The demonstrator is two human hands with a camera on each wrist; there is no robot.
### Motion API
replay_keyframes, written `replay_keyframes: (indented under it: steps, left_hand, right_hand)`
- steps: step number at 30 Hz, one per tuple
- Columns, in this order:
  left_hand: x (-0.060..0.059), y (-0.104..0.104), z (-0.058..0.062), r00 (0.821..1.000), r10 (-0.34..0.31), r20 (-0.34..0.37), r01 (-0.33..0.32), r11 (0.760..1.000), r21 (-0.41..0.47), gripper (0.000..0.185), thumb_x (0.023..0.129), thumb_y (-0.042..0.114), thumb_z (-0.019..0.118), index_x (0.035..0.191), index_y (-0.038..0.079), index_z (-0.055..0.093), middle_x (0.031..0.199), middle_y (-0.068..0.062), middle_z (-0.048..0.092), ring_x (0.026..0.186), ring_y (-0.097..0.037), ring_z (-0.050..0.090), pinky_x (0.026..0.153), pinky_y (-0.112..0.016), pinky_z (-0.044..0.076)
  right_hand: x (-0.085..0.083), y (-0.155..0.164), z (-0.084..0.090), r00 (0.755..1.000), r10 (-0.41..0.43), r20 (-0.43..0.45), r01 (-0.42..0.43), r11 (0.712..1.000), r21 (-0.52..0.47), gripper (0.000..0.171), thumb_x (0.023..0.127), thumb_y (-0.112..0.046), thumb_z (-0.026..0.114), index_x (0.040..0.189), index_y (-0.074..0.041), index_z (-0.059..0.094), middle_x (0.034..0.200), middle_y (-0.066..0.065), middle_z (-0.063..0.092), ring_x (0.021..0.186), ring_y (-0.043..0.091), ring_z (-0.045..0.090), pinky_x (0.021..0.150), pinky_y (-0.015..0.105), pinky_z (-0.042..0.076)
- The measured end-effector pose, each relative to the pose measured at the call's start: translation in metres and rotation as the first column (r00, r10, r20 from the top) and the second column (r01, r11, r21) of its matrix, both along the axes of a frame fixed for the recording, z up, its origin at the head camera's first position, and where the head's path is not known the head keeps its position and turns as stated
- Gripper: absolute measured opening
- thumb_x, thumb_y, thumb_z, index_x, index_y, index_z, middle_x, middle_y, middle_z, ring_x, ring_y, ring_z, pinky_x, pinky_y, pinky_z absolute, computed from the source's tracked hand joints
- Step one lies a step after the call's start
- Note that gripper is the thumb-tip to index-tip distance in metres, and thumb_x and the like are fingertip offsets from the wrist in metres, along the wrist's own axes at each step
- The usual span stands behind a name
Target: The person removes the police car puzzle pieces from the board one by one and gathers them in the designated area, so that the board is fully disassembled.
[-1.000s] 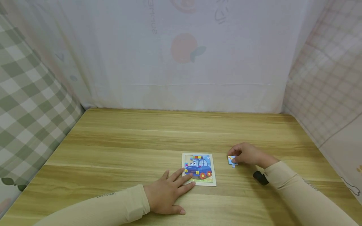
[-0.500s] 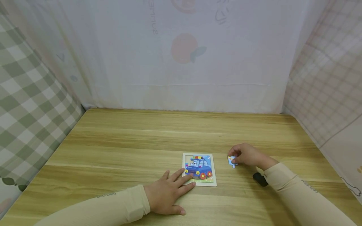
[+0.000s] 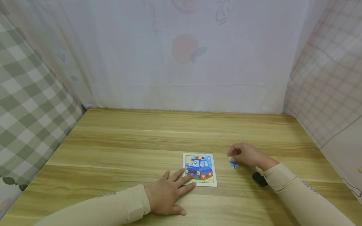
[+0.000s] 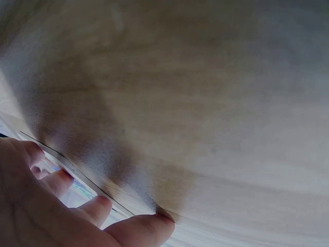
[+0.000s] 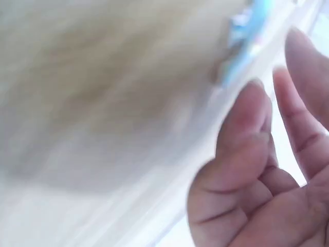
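- Puzzle board (image 3: 206, 184): flat on the table (image 3: 127, 166), near side; carries a blue car picture (image 3: 202, 167), far left corner unfilled.
- Left hand (image 3: 165, 196): fingers spread, fingertips resting on the board's near left part.
- Right hand (image 3: 250, 154): bent fingers and thumb at a puzzle piece (image 3: 233, 165), right of the board; whether they pinch it, cannot tell.
- Hands: well apart.
- Black object (image 3: 259, 179): beside the right sleeve (image 3: 285, 179).

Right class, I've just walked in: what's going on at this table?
A person's left hand rests, fingers spread, partly on a square, white-bordered jigsaw puzzle showing a blue cartoon car. To the puzzle's right, the right hand holds a small, mostly blue jigsaw piece. The puzzle's far-left corner is unfilled.
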State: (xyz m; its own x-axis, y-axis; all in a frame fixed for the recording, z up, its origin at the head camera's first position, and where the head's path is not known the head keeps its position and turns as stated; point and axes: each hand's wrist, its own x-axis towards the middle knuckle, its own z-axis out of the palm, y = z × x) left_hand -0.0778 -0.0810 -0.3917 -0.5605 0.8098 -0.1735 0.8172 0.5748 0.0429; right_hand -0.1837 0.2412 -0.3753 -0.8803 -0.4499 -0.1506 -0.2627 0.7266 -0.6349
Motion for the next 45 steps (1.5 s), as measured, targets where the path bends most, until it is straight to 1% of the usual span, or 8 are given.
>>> replay_keyframes:
  steps: [6,10,14,17,22,31,41,45]
  left_hand:
    - [0.000,0.001,0.000,1.000,0.005,0.011,-0.005,1.000,0.000,0.073,0.083,0.066,0.034,0.143,0.025,0.024,0.149,0.000,0.015,0.135,-0.031,0.014,0.090,-0.058,0.033]
    - [-0.001,0.002,-0.001,1.000,0.004,0.013,-0.004,1.000,0.001,0.073,0.083,0.066,0.034,0.143,0.025,0.023,0.150,0.000,0.014,0.135,-0.031,0.013,0.090,-0.058,0.033]
    - [-0.002,0.003,0.000,1.000,0.005,0.012,-0.005,1.000,-0.006,0.073,0.083,0.066,0.033,0.143,0.026,0.023,0.150,0.000,0.014,0.135,-0.031,0.013,0.090,-0.058,0.033]
    - [-0.003,0.004,0.000,1.000,0.011,0.022,-0.010,1.000,-0.013,0.073,0.083,0.067,0.032,0.143,0.026,0.022,0.150,0.001,0.013,0.135,-0.030,0.012,0.090,-0.058,0.032]
    - [-0.003,0.005,0.000,1.000,0.014,0.019,-0.013,1.000,-0.012,0.073,0.083,0.067,0.033,0.143,0.027,0.022,0.150,0.001,0.013,0.135,-0.030,0.012,0.090,-0.058,0.032]
    - [-0.002,0.005,-0.001,1.000,0.007,0.000,-0.007,1.000,-0.008,0.074,0.083,0.067,0.032,0.143,0.026,0.023,0.149,0.001,0.015,0.135,-0.030,0.013,0.090,-0.058,0.034]
    - [-0.001,0.006,-0.002,1.000,-0.003,-0.029,0.002,1.000,-0.003,0.074,0.083,0.067,0.033,0.143,0.025,0.025,0.149,0.000,0.018,0.134,-0.030,0.015,0.088,-0.057,0.035]
    - [-0.001,0.007,-0.001,1.000,0.002,-0.022,-0.002,1.000,-0.007,0.074,0.082,0.067,0.033,0.143,0.025,0.024,0.149,0.000,0.017,0.135,-0.030,0.014,0.089,-0.056,0.035]
  right_hand:
    - [0.001,-0.015,0.008,0.993,-0.036,-0.110,0.034,0.999,-0.019,0.028,0.080,-0.016,0.068,0.103,-0.001,0.060,0.091,0.008,0.058,0.081,0.020,0.053,0.070,0.033,0.044]
    - [0.003,-0.030,0.011,0.993,-0.066,-0.101,0.064,0.998,-0.021,0.036,0.081,-0.017,0.066,0.112,-0.002,0.058,0.107,0.013,0.057,0.094,0.025,0.052,0.078,0.039,0.044]
    - [0.005,-0.044,0.010,0.992,-0.063,-0.110,0.059,0.998,-0.039,0.037,0.080,-0.014,0.067,0.115,-0.004,0.057,0.112,0.012,0.056,0.098,0.026,0.051,0.080,0.040,0.044]
    - [0.005,-0.054,0.008,0.990,-0.036,-0.135,0.032,0.999,-0.030,0.036,0.079,-0.013,0.068,0.114,-0.005,0.058,0.111,0.010,0.056,0.097,0.025,0.052,0.080,0.040,0.044]
    - [0.005,-0.070,0.003,0.992,-0.002,-0.125,0.002,1.000,0.000,0.033,0.078,-0.011,0.069,0.110,-0.007,0.061,0.108,0.006,0.057,0.096,0.022,0.053,0.082,0.039,0.044]
    - [0.006,-0.092,0.001,0.988,0.091,-0.124,-0.077,0.990,0.119,0.031,0.075,-0.012,0.072,0.105,-0.008,0.063,0.101,0.000,0.059,0.093,0.018,0.054,0.084,0.037,0.044]
    - [0.005,-0.108,0.002,0.990,0.097,-0.099,-0.076,0.976,0.204,0.030,0.072,-0.013,0.074,0.101,-0.008,0.066,0.095,-0.002,0.060,0.091,0.014,0.056,0.084,0.035,0.044]
    - [0.006,-0.113,0.004,0.992,0.098,-0.080,-0.077,0.969,0.236,0.027,0.073,-0.014,0.074,0.099,-0.010,0.066,0.093,-0.002,0.059,0.087,0.013,0.055,0.082,0.034,0.045]
